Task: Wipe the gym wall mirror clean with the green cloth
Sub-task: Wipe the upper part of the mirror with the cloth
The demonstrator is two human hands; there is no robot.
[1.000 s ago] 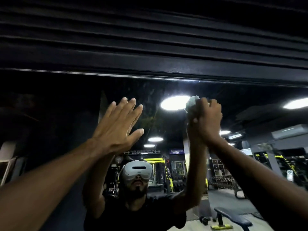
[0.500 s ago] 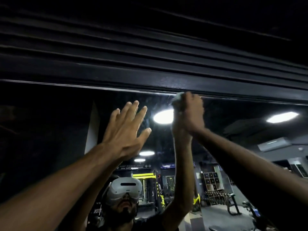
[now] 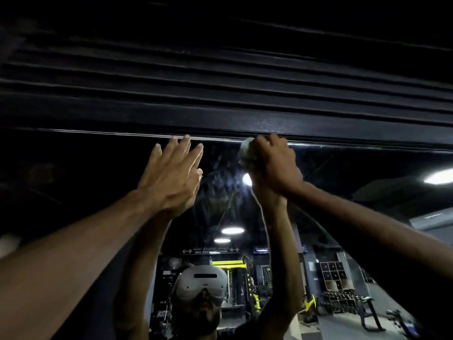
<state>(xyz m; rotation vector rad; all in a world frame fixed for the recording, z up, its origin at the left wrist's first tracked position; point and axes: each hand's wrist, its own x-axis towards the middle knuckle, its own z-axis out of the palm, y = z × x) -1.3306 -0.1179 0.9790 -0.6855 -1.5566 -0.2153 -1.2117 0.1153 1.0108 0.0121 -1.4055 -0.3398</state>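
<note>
Clenched right hand (image 3: 272,163) grasps the green cloth (image 3: 245,153) at the top edge of the mirror (image 3: 343,182).
Open left hand (image 3: 171,177) rests flat beside it, fingers straight; mid-wipe, next probably a sweep along that edge.

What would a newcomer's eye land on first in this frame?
The right hand grips the bunched green cloth against the top edge of the mirror, just right of centre. The left hand lies open beside it with straight fingers. Streaky smears show on the glass between them, and a reflected white headset sits at bottom centre.
</note>
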